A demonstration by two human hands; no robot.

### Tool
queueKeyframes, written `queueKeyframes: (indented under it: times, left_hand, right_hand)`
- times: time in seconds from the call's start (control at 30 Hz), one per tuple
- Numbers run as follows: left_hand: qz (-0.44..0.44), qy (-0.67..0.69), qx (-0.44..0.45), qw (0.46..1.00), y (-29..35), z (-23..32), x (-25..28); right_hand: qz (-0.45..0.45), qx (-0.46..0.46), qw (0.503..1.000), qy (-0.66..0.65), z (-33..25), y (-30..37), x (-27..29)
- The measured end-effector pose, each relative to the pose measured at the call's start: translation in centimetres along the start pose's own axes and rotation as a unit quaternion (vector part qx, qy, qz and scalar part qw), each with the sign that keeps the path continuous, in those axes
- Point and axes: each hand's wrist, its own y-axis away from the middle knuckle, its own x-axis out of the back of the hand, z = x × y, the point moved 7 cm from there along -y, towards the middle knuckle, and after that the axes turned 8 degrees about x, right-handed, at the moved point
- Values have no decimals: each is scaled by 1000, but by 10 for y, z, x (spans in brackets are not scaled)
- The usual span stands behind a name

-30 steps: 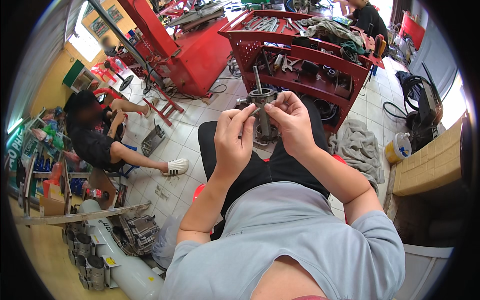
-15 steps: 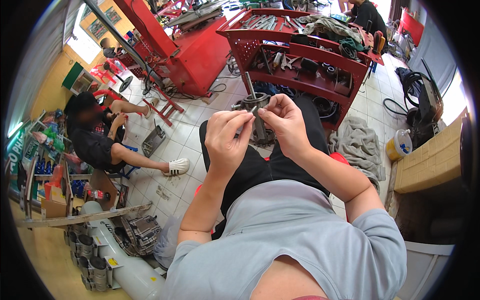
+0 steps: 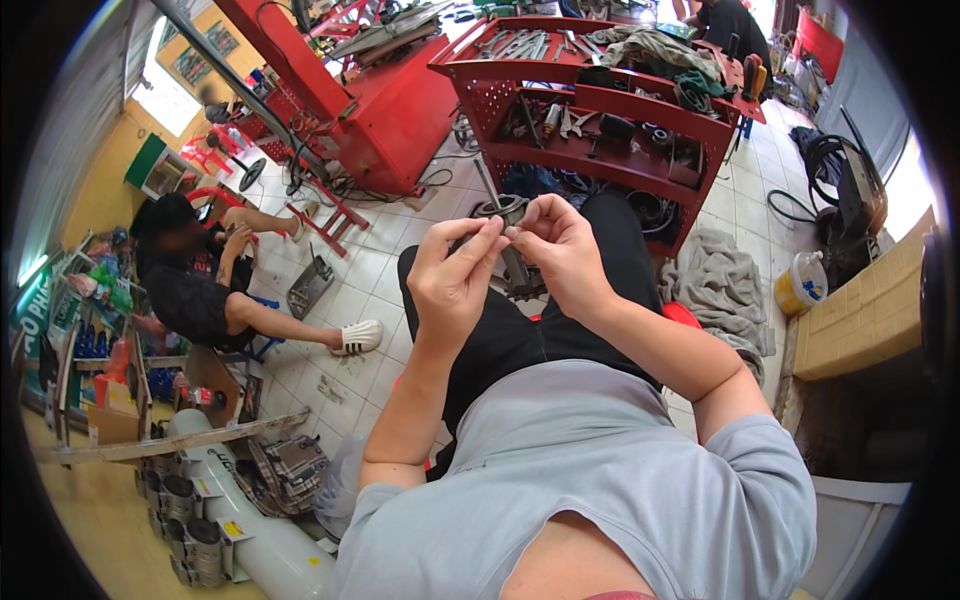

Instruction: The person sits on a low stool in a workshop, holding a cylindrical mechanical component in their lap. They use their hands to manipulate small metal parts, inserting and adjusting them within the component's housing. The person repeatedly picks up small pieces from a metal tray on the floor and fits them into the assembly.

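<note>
My left hand [image 3: 452, 272] and my right hand [image 3: 560, 250] meet above my lap, thumbs and forefingers pinched close together. Earlier a small, light metal piece showed between the fingertips; now the fingers mostly cover it and its exact kind cannot be made out. Just beyond my hands, between my knees, stands a greasy metal part [image 3: 507, 207] with a round ringed top, partly hidden by my fingers. A shiny metal rod [image 3: 485, 180] rises at a slant from it.
A red tool cart [image 3: 590, 85] with wrenches, rags and loose parts stands ahead. A person [image 3: 190, 270] sits at the left near a small metal tray [image 3: 311, 285]. To my right are a grey cloth [image 3: 715, 290] on the tiles and a clear plastic tub [image 3: 800, 283].
My fingertips have drawn closer together, and the small metal piece is now mostly covered. The view has shifted slightly.
</note>
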Motion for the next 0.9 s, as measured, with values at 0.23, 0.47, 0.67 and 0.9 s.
queueKeyframes:
  times: [0.23,0.47,0.67,0.9]
  left_hand:
    - [-11,37,-22,999,-2,-2,0]
    - [-27,32,-37,998,-3,-4,-3]
    - [-25,33,-40,998,2,-6,-3]
    - [-7,48,-61,997,0,-4,-1]
  right_hand:
    - [3,-6,1000,-7,-1,1,-2]
    - [2,0,1000,-12,-4,0,-1]
    - [2,-8,1000,-24,-2,0,-2]
    - [-1,-21,1000,-17,-6,2,-5]
